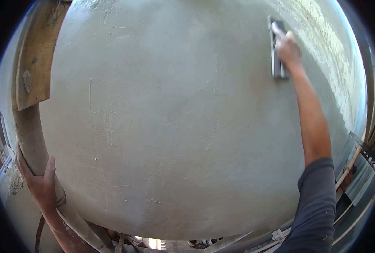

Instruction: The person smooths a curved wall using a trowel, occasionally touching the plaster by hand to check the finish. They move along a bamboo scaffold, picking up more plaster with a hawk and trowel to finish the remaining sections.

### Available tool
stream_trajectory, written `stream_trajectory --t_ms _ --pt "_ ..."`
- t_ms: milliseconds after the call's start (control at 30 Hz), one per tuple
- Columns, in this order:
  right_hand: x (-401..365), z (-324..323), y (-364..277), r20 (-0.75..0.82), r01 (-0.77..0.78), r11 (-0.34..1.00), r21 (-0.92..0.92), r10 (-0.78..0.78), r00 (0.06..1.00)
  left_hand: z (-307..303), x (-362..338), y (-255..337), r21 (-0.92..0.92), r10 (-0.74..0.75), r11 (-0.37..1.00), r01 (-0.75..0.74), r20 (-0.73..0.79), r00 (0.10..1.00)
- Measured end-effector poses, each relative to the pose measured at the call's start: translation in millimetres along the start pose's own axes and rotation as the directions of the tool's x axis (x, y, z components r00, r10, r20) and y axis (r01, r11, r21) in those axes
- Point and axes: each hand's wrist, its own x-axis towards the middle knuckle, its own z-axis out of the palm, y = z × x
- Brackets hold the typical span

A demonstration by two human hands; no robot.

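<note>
A broad wall of smooth grey wet plaster (166, 109) fills most of the head view, with thin ridges and small specks on its surface. High on the right, my right hand (288, 48) is closed around the handle of a rectangular plastering trowel (276, 67). The trowel's long blade stands nearly upright, against or very close to the plaster. At the lower left, my left hand (44, 183) is wrapped round a plaster-coloured pole (31, 135) beside the wall's left edge. Its thumb is on the right side, its fingers on the left and partly hidden.
A wooden board (37, 55) runs along the upper left edge. Paler, rough plaster (326, 63) borders the grey area on the right. Poles and slats (350, 166) stand at the lower right, and a pale beam (276, 238) lies below the wall.
</note>
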Motion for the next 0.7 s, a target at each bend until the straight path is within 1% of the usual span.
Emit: stream_trajectory --t_ms 33,67,100,167,233,267,333,367,433,500,600,633,667,700 --pt "29.7 11.3 12.1 -0.034 -0.082 0.996 -0.045 0.081 0.996 0.3 -0.2 -1.5 0.002 -0.015 1.0 0.015 0.003 1.0" --pt "51.6 3.8 9.2 0.032 -0.189 0.982 0.023 0.188 0.982 0.4 0.3 -2.6 0.002 -0.029 1.0 0.029 0.001 1.0" --pt "55.2 6.3 3.7 0.028 -0.181 0.983 0.009 0.18 0.983 0.4 0.1 -3.2 0.023 -0.049 0.999 0.049 0.002 0.999" --pt "39.4 3.1 -5.6 0.035 -0.111 0.994 0.005 0.111 0.993 -0.2 -0.6 -6.1 0.061 -0.091 0.994 0.091 0.009 0.996" --pt "-16.1 -9.2 -7.1 0.049 0.002 1.0 0.027 -0.003 0.999 -1.8 0.4 -5.4 0.057 -0.038 0.998 0.037 0.012 0.999" --pt "-4.9 0.5 4.7 -0.043 0.014 1.0 -0.007 -0.014 0.999 -1.6 -0.4 -3.5 0.053 -0.018 0.998 0.017 0.005 1.0" --pt "35.4 27.3 43.3 -0.203 0.025 0.997 -0.078 -0.04 0.978 -1.3 -1.5 3.5 0.038 -0.037 0.999 0.037 -0.001 0.999" --pt "54.3 16.3 35.1 -0.055 -0.122 0.992 -0.024 0.12 0.991 -2.6 -0.6 6.2 0.035 -0.037 0.999 0.036 0.009 0.999" --pt "60.2 14.4 19.2 -0.001 -0.175 0.979 -0.104 0.176 0.984 -3.3 -1.6 7.2 0.012 -0.046 0.999 0.045 0.019 0.999" --pt "6.5 5.5 5.5 -0.052 -0.004 1.0 -0.029 0.002 0.999 -2.6 -0.8 5.1 0.016 -0.041 0.999 0.041 0.023 0.999" --pt "-3.2 -0.1 23.2 0.055 -0.08 0.997 -0.003 0.08 0.995 -3.3 -0.9 -1.0 0.049 -0.011 0.999 0.01 0.008 1.0" --pt "10.6 11.9 27.0 -0.073 -0.092 0.994 -0.054 0.088 0.993 -2.5 0.2 -5.4 0.043 0.009 0.999 -0.009 0.001 1.0" --pt "26.3 15.9 28.2 -0.089 -0.128 0.991 -0.051 0.123 0.988 -1.8 1.4 -8.3 0.035 0.034 0.999 -0.034 0.007 0.999" --pt "33.8 14.4 25.5 -0.048 -0.177 0.984 -0.015 0.176 0.983 -1.6 2.8 -8.7 0.004 0.023 1.0 -0.023 0.017 1.0"
